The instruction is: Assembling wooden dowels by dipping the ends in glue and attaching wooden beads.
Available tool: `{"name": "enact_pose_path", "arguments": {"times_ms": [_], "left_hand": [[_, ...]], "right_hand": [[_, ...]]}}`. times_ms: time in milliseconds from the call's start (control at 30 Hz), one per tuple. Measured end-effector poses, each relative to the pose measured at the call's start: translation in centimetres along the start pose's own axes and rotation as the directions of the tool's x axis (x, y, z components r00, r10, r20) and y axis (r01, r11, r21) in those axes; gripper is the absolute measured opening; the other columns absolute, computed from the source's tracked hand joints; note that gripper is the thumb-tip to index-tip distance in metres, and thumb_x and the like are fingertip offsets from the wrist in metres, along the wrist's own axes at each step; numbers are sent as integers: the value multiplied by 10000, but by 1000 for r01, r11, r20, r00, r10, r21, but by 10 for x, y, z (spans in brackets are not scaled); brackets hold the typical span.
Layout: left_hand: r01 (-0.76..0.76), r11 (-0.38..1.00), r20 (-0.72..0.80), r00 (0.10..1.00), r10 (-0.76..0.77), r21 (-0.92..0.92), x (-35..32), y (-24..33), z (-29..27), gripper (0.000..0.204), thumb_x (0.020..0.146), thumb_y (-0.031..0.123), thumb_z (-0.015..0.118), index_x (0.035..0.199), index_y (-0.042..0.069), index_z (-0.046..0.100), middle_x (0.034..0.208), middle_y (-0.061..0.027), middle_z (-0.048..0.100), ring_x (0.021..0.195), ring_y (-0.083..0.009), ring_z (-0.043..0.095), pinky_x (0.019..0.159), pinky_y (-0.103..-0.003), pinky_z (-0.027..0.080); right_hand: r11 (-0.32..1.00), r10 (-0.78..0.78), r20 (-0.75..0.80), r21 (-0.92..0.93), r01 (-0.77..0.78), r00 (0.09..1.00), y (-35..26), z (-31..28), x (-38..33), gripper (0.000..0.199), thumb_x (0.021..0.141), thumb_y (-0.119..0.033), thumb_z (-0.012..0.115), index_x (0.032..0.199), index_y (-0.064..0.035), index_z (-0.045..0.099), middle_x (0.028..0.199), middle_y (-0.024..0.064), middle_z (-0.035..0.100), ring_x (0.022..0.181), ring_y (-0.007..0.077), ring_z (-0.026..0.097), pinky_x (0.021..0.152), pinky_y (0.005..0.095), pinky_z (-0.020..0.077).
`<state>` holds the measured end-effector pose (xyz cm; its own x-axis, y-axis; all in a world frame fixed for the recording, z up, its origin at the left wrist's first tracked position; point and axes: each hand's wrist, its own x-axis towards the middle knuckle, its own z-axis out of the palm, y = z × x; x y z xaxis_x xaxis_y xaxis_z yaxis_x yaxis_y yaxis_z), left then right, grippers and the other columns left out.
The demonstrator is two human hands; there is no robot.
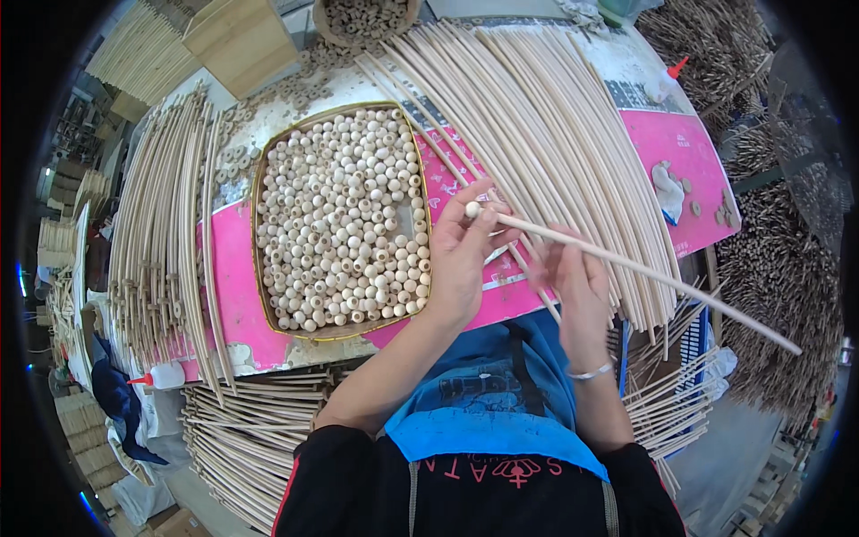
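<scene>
A long pale wooden rod (662, 273) slants across in front of me, its free end reaching out to the right. At its left end sits a round wooden bead (472, 209). The thumb and fingers of my left hand (459, 259) pinch that end, right by the bead. Farther along the rod, my right hand (575, 291) is closed around it, slightly blurred. Close to my left hand stands a shallow tray (309, 335) with a yellowish rim, filled with loose round wooden beads (340, 206), many showing a drilled hole.
A wide bundle of bare rods (555, 152) lies beyond my right hand. More rods, fitted with rings (165, 233), lie at the left. Wooden rings fill a basket (367, 20) at the back. Glue bottles (164, 376) stand near the table's edges. Rods (259, 438) are stacked below.
</scene>
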<state>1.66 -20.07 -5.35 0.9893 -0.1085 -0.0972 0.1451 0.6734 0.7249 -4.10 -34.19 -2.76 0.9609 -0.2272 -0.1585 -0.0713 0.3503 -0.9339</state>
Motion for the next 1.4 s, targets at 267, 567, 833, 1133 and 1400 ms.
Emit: {"name": "enact_pose_path", "arguments": {"times_ms": [267,567,833,1133,1400], "left_hand": [[-160,954,-1,986,166,252,31,73,-28,396,977,56,567,1365,2,509,969,-73,678,894,-131,667,769,-273,589],[-266,898,115,964,241,351,64,114,-26,375,1047,176,482,1343,-54,474,1011,-96,620,956,-190,616,917,-333,522],[-296,834,523,852,11,465,67,35,110,460,1064,165,430,1479,-9,332,1021,-135,658,967,-204,653,933,-362,545],[-1,704,418,805,-421,711,17,-31,112,508,1007,166,549,1470,6,413,1067,-132,700,950,-161,669,849,-295,542],[119,743,182,933,-311,659,3,9,46,397,1014,137,527,1390,9,515,1061,-98,686,966,-141,638,871,-285,514]], "right_hand": [[-202,-488,423,-906,372,764,-109,-108,-60,400,768,-230,793,1096,-39,669,923,105,650,907,303,592,839,417,413],[175,-521,183,-933,314,834,-45,-186,-88,155,863,-216,713,938,-81,705,772,92,593,713,274,615,615,372,481],[821,-168,-119,-567,71,979,17,-265,-158,197,982,-185,599,978,-17,702,790,6,650,675,81,558,604,239,431],[878,-328,-939,-342,-336,101,183,-442,-203,304,973,-300,612,1060,-14,668,811,24,628,779,126,555,697,298,445],[479,-531,-826,-476,-738,188,140,-524,-189,414,935,-185,649,1276,45,598,987,162,685,796,226,611,776,350,496]]}}
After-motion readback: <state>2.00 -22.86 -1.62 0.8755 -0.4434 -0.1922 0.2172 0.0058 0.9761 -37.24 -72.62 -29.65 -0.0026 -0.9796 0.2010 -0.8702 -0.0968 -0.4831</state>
